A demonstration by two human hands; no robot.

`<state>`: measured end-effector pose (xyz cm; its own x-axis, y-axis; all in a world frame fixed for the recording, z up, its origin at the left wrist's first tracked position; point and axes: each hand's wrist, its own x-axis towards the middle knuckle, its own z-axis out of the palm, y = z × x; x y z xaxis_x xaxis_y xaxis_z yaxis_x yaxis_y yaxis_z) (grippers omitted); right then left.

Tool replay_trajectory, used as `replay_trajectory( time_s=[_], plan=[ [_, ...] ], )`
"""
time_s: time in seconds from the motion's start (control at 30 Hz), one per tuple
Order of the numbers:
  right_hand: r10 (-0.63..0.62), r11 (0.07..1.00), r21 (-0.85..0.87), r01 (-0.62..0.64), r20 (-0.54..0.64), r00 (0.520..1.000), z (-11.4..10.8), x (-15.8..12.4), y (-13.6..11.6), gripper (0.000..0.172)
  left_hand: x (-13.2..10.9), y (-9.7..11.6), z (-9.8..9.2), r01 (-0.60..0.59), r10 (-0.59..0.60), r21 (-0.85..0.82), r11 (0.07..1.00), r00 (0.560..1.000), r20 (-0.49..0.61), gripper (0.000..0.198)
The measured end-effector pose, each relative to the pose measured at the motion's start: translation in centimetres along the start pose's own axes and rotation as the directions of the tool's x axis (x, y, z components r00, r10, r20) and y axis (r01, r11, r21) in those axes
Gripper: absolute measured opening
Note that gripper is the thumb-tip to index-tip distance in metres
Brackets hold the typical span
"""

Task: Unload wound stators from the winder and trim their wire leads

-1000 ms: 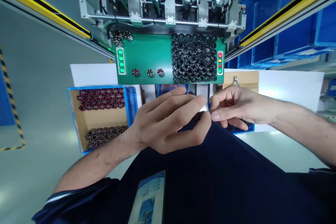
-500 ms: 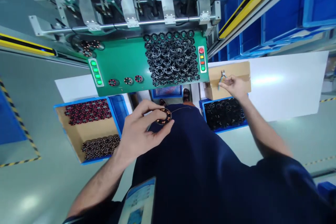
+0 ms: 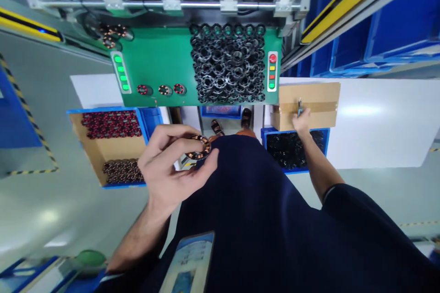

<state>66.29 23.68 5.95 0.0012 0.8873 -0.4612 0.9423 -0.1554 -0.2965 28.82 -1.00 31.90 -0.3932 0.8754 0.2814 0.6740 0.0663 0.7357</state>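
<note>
My left hand (image 3: pixel 173 160) is closed on a round stator ring (image 3: pixel 202 147) with copper windings, held between fingers and thumb in front of my dark clothing. Over the cardboard box (image 3: pixel 309 121) at the right, my right hand (image 3: pixel 302 122) is closed around small pliers (image 3: pixel 300 106), whose tip points away from me. Three wound rings, one of them a red ring (image 3: pixel 142 89), stand apart near the front edge of the green work surface (image 3: pixel 154 62). Many black rings (image 3: pixel 228 68) are stacked on its right part.
A machine with a metal rail (image 3: pixel 195 5) spans the back. A blue-rimmed box (image 3: pixel 113 146) at the left holds red and copper rings. A blue bin (image 3: pixel 292 150) of black parts is at the right, beside a white table (image 3: pixel 378 123). Blue crates (image 3: pixel 405 23) stand beyond.
My left hand has shifted left with the ring, and the wire seen trailing from it no longer shows. My right hand has closed more around the pliers over the cardboard box. The view has shifted.
</note>
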Motion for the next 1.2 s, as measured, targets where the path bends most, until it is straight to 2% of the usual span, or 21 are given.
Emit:
replay_trajectory(
  time_s=[0.1,0.17,0.2,0.27,0.33,0.4,0.5,0.63,0.77,0.97,1.2],
  plan=[
    [-0.156,0.985,0.086,0.148,0.09,0.984,-0.9,-6.9,-3.6,0.032,-1.0,-1.0,-1.1,0.002,-0.005,-0.052,0.999,0.998,-0.065,0.031],
    [-0.33,0.935,0.191,0.299,0.16,0.93,-2.1,-13.2,-7.5,0.037,-1.7,-2.0,-2.2,-0.001,-0.006,-0.076,0.997,0.996,-0.094,0.031],
    [-0.473,0.86,0.304,0.409,0.178,0.863,-2.8,-16.4,-9.9,0.045,-2.1,-2.6,-2.9,-0.004,-0.004,-0.08,0.997,0.995,-0.102,0.031],
    [-0.649,0.726,0.439,0.53,0.181,0.739,-4.4,-22.4,-15.1,0.056,-2.9,-3.6,-4.3,-0.009,0.001,-0.076,0.997,0.994,-0.107,0.032],
    [-0.743,0.637,0.5,0.586,0.197,0.639,-5.5,-27.1,-20.2,0.061,-3.8,-4.7,-5.8,-0.018,0.009,-0.074,0.997,0.993,-0.117,0.035],
    [-0.795,0.586,0.527,0.616,0.224,0.564,-5.8,-30.2,-24.2,0.068,-4.8,-5.9,-7.3,-0.035,0.02,-0.095,0.995,0.989,-0.148,0.036],
    [-0.804,0.586,0.524,0.618,0.287,0.52,-4.7,-32.9,-27.7,0.074,-6.2,-7.9,-9.4,-0.022,0.0,-0.127,0.992,0.985,-0.173,0.034],
    [-0.764,0.643,0.483,0.594,0.349,0.543,-2.1,-35.2,-29.4,0.074,-8.2,-10.6,-11.9,-0.008,-0.023,-0.158,0.987,0.981,-0.193,0.034],
    [-0.75,0.66,0.475,0.583,0.368,0.549,-0.5,-37.5,-30.9,0.073,-9.9,-12.6,-14.0,-0.003,-0.032,-0.206,0.979,0.986,-0.165,0.031],
    [-0.769,0.64,0.432,0.636,0.353,0.533,0.1,-39.5,-32.7,0.073,-11.2,-13.1,-15.9,0.019,-0.053,-0.242,0.97,0.989,-0.135,0.029],
    [-0.8,0.6,0.422,0.679,0.299,0.521,-0.1,-39.6,-32.8,0.071,-11.5,-12.3,-15.2,0.022,-0.074,-0.272,0.962,0.98,-0.186,0.03]
  ],
)
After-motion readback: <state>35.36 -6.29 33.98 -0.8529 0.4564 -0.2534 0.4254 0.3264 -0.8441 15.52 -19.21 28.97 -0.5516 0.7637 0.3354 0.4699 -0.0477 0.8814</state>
